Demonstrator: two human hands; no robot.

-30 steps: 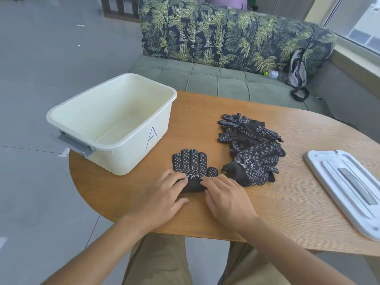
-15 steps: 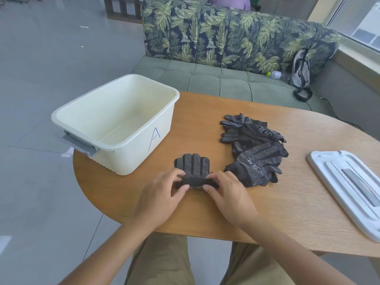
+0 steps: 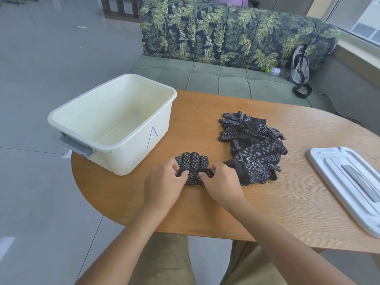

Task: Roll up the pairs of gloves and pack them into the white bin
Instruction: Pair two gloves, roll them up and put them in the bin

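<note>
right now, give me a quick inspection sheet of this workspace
surface: oval wooden table, sound.
job's things: glove pair partly rolled from the cuff; loose glove pile to its right; white bin marked A, nothing seen inside.
clutter: white lid at the right edge.
grip: left hand and right hand both pinch the roll.
cables: dark cord behind the table.
surroundings: leaf-print sofa with a bag and bottle.

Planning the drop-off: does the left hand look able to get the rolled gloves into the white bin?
Probably yes: the white bin stands open-topped just beyond the left hand, with nothing between them.
</note>
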